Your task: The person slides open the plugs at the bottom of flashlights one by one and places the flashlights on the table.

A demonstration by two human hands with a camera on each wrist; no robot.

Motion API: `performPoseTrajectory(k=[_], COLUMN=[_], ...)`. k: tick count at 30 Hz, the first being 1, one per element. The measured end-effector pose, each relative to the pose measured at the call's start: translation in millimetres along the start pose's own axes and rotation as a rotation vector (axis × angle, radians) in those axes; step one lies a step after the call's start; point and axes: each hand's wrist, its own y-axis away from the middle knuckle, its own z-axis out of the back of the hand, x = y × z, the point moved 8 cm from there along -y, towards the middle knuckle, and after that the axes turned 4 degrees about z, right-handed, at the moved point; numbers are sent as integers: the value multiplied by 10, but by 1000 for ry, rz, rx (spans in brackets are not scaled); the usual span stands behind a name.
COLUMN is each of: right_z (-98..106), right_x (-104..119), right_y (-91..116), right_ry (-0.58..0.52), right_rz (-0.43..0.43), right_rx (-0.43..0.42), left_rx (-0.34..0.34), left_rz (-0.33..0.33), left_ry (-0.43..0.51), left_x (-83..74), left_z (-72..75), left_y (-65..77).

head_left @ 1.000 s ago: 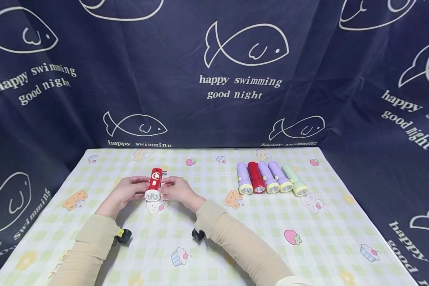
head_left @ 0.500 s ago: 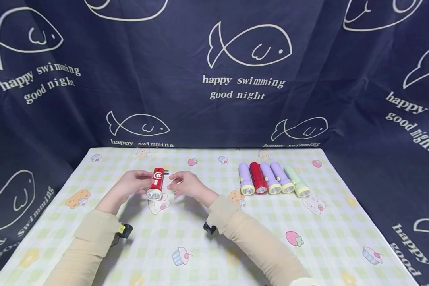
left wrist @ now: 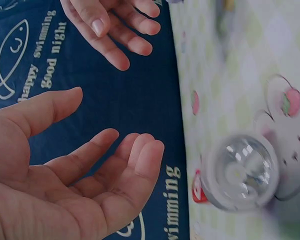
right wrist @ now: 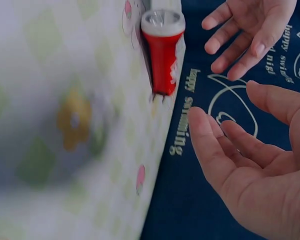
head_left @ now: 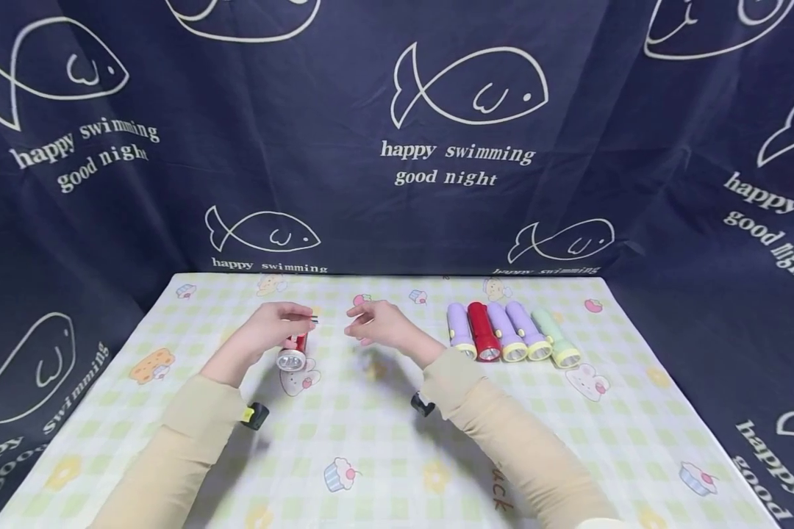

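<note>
Head view: left hand [head_left: 273, 328] and right hand [head_left: 387, 327] both empty, red flashlight [right wrist: 163, 57] loose on the tabletop [head_left: 384, 507].
Each hand's fingers [right wrist: 205, 140] stand apart, gripping nothing; the flashlight lies beneath the left hand, so a low sweep could catch its prongs [right wrist: 163, 98] and skew it.

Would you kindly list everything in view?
Tablecloth: one, white and green, foreground
Backdrop: one, navy and white, behind tablecloth
Leftmost flashlight: one, red and white, on tablecloth
Purple flashlights: three, purple and yellow, row at right
Red flashlight: one, red, second from left in row
Green flashlight: one, green and yellow, row's right end
Wrist cameras: two, black, at wrists
Sleeves: two, beige, on forearms
Left hand: one, bare, near leftmost flashlight
Right hand: one, bare, above tablecloth
</note>
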Motion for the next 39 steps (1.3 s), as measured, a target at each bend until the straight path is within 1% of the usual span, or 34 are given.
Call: performPoseTrajectory(k=[2,5,8,11,15,17,22,29,32,35,36,39], right_z=[91,216,334,456,615,690,868,1046,1131,1215,1242,1312], right_x=[1,1,-11,-32,-85,-117,-174,-266,-322,-382,-400,-432], right_y=[19,45,70,100,149,172,254,388,437,474,487,516], right_ry=[23,53,59,57,57,58,103,144,185,237,256,319], right_rz=[-8,-9,-9,-10,-18,-26,-43,-57,-63,-70,-74,-80], right_rx=[-13,-21,-25,-35,-60,-74,-110,-142,-169,-197,-202,-212], left_rx=[-8,-13,-21,-42,-58,-66,-73,-72,-72,-77,-74,-64], left_rz=[-11,-22,-32,-60,-89,-90,-89,-88,-88,-95,-102,-112], left_ry=[0,29,64,71,95,118,190,289,309,307,303,314], left_x=[-64,-153,-229,-306,-378,-398,-438,-452,-457,-483,-537,-588], left_z=[-26,-78,-134,-185,-289,-353,-545,-836,-965,-1081,-1102,-1196], left_y=[-1,-1,-9,-26,-62,-84,-121,-207,-268,-314,-277,-293])
